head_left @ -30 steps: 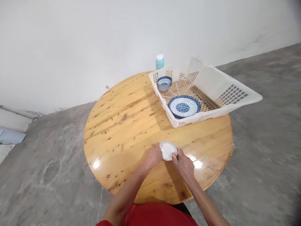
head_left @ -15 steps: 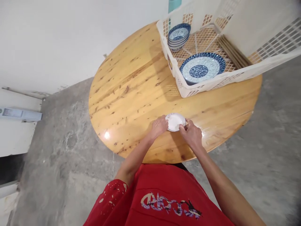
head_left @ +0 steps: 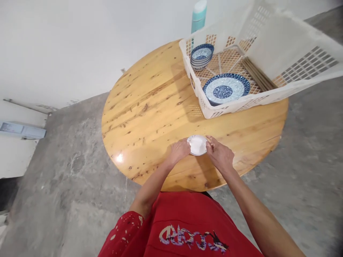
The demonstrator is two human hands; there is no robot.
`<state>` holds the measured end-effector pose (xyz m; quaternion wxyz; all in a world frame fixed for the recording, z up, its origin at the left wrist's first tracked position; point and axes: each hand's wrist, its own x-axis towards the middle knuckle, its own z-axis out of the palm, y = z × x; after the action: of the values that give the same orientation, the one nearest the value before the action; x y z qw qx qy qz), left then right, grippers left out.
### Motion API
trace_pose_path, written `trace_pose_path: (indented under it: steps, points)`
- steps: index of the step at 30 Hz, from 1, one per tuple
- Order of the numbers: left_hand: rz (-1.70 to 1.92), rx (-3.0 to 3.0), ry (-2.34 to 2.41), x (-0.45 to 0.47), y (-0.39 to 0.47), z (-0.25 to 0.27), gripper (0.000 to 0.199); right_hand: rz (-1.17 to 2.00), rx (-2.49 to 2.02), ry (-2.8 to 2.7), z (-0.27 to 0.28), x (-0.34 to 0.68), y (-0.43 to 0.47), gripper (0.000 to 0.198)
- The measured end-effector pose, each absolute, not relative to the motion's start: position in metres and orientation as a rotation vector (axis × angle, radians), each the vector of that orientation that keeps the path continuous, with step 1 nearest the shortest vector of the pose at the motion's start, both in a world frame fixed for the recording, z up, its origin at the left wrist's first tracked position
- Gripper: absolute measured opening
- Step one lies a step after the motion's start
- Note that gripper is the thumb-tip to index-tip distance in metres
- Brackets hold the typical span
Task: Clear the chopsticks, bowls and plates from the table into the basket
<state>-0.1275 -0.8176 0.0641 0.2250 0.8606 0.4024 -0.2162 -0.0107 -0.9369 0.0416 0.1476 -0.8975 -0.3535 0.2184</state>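
Observation:
A small white dish [head_left: 197, 145] with a thin dark rim is between my two hands, over the near part of the round wooden table [head_left: 150, 117]. My left hand [head_left: 180, 149] grips its left edge. On the opposite edge my right hand [head_left: 219, 153] is closed, the thumb on top and the fingers mostly hidden. A shadow falls on the wood below the dish; whether the dish touches the table I cannot tell.
At the table's far right stands a white plastic basket [head_left: 199, 94]. Inside are stacked blue-patterned bowls [head_left: 201, 57], large blue-and-white plates [head_left: 225, 89] and brown chopsticks [head_left: 258, 74]. A teal bottle [head_left: 198, 19] rises behind it, near the white wall.
The view has tilted up slightly, bringing more of the bottle into sight. Both hands still hold the dish; my right thumb and fingers have shifted a little along its edge.

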Motion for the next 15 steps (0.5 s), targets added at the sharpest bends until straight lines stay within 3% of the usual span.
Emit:
trace_pose_path:
  steps: [11,15]
  points:
    - [-0.44,2.247,1.111,-0.132,-0.819,0.054,0.042,0.679,-2.569,-1.032,0.028,-0.01,-0.938,0.055]
    - [-0.206,2.11,1.123,-0.144,-0.823,0.049,0.046,0.892,-2.443,-0.994,0.013,-0.008,-0.937,0.051]
